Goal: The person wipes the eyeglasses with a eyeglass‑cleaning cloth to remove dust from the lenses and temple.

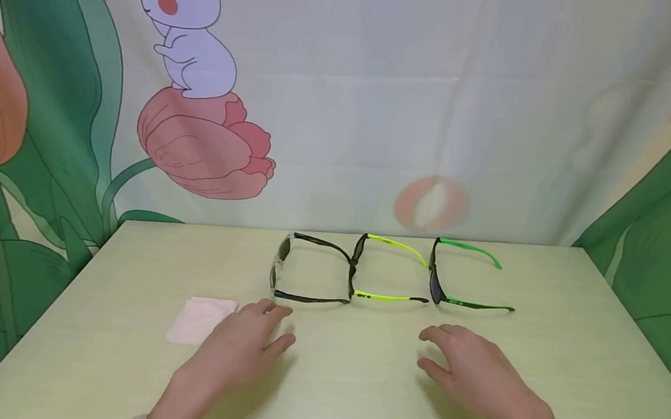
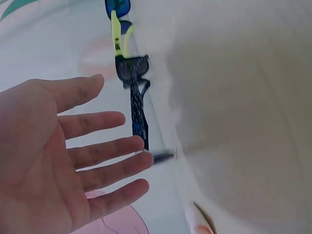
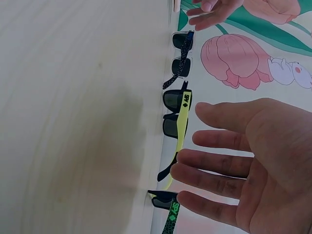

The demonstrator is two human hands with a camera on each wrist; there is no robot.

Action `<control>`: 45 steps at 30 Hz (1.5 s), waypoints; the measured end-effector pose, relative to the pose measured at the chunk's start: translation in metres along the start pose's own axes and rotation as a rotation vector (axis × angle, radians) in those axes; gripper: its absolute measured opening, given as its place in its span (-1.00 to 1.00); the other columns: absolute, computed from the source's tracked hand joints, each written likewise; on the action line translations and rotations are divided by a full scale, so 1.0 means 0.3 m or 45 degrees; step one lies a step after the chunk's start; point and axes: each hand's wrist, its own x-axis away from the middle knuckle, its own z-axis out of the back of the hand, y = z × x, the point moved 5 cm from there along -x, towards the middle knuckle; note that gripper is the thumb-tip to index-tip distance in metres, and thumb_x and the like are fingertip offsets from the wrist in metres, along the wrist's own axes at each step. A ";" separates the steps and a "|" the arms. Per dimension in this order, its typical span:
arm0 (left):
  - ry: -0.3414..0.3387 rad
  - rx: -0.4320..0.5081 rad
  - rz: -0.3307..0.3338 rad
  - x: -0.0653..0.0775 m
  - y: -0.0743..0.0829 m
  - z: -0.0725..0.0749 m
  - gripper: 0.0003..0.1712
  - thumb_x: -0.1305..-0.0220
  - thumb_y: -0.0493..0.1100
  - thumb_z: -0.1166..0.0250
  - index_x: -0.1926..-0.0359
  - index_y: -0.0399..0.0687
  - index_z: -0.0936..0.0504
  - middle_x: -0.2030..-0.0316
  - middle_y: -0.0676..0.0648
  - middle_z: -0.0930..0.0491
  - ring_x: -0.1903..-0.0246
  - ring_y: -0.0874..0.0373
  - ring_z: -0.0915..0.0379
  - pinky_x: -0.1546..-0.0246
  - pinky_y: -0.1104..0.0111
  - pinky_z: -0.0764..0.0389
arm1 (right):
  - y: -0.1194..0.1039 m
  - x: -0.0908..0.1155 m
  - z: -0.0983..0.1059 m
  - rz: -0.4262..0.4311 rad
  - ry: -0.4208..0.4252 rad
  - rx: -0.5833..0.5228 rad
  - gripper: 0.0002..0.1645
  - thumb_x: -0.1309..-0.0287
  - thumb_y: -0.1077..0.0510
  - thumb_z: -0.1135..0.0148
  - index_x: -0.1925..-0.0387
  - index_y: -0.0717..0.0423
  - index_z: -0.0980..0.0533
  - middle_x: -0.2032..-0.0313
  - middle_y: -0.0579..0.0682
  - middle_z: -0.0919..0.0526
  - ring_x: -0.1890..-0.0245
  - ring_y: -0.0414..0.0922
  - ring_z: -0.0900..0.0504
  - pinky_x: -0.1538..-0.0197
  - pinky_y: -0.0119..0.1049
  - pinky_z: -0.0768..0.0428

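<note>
Three pairs of sunglasses stand in a row with their temples unfolded. The left pair point(image 1: 285, 250) has a clear front and dark temples; the middle pair point(image 1: 387, 298) has a black front and neon-yellow temples. Green temples mark the right pair point(image 1: 471, 304). My left hand point(image 1: 243, 338) hovers in front of the clear-fronted pair, fingers spread and holding nothing, partly over a folded pale pink cloth point(image 1: 196, 320). My right hand point(image 1: 471, 364) is in front of the green pair, also holding nothing. In the right wrist view, its fingers point(image 3: 214, 163) look extended and apart.
The pale wooden table point(image 1: 349, 397) lies beneath everything. Behind its back edge hangs a curtain point(image 1: 345, 104) printed with a white rabbit, pink tulips and large green leaves.
</note>
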 end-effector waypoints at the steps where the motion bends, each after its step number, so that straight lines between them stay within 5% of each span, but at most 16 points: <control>1: -0.001 -0.006 0.017 0.001 -0.012 0.004 -0.50 -0.47 0.00 -0.29 -0.25 -0.23 -0.58 -0.14 -0.20 -0.56 -0.14 -0.18 -0.52 -0.14 -0.05 -0.53 | 0.001 0.000 0.001 -0.003 -0.002 0.001 -0.67 -0.21 0.07 -0.48 0.02 0.03 -0.64 0.09 -0.07 -0.71 0.06 -0.04 -0.69 0.12 -0.07 -0.68; 14: -0.107 -0.111 0.280 0.013 -0.178 0.032 -0.42 -0.49 0.01 -0.22 -0.25 -0.41 -0.51 -0.10 -0.38 -0.46 -0.09 -0.31 -0.42 0.00 -0.18 -0.54 | 0.010 0.008 0.005 -0.008 -0.011 -0.007 -0.70 -0.24 0.07 -0.46 0.04 0.04 -0.64 0.11 -0.08 -0.71 0.09 -0.06 -0.69 0.13 -0.07 -0.68; 22: -0.192 -0.149 0.480 0.024 -0.263 0.032 -0.46 -0.48 -0.02 -0.18 -0.09 -0.52 -0.53 -0.01 -0.47 -0.43 -0.05 -0.43 -0.37 0.11 -0.29 -0.52 | 0.017 0.008 0.012 -0.018 -0.026 0.000 -0.70 -0.25 0.07 -0.44 0.03 0.05 -0.64 0.10 -0.07 -0.71 0.07 -0.05 -0.69 0.11 -0.05 -0.68; 27: -0.271 -0.087 0.504 0.030 -0.272 0.015 -0.47 -0.48 -0.01 -0.15 -0.09 -0.48 -0.57 -0.17 -0.59 -0.33 -0.15 -0.50 -0.32 0.08 -0.31 -0.54 | 0.021 0.005 0.010 -0.017 -0.036 -0.006 -0.70 -0.26 0.06 -0.44 0.03 0.05 -0.65 0.10 -0.08 -0.71 0.08 -0.06 -0.69 0.11 -0.06 -0.68; 36: -0.265 -0.101 0.473 0.030 -0.258 -0.002 -0.41 -0.46 0.00 -0.22 -0.14 -0.54 -0.53 -0.17 -0.57 -0.36 -0.15 -0.48 -0.36 0.08 -0.29 -0.57 | 0.025 0.003 0.008 -0.021 -0.047 -0.006 -0.70 -0.26 0.05 -0.43 0.02 0.06 -0.64 0.10 -0.09 -0.72 0.09 -0.07 -0.70 0.12 -0.07 -0.68; 43: -0.219 -0.089 0.394 0.021 -0.248 0.010 -0.79 -0.46 -0.21 -0.18 0.14 -0.30 -0.66 0.18 -0.28 -0.52 0.28 -0.10 -0.46 0.28 0.00 -0.58 | 0.025 -0.002 0.007 -0.017 -0.038 0.000 -0.71 -0.25 0.06 -0.44 0.03 0.04 -0.64 0.13 -0.11 -0.71 0.13 -0.10 -0.69 0.16 -0.10 -0.67; 45: -0.187 -0.079 0.370 0.018 -0.247 0.014 -0.79 -0.43 -0.29 -0.19 0.07 -0.33 -0.66 0.22 -0.24 -0.53 0.30 -0.07 -0.46 0.28 0.02 -0.59 | 0.025 -0.003 0.007 -0.017 -0.043 -0.003 -0.71 -0.26 0.06 -0.44 0.03 0.03 -0.64 0.14 -0.12 -0.71 0.14 -0.11 -0.69 0.18 -0.11 -0.67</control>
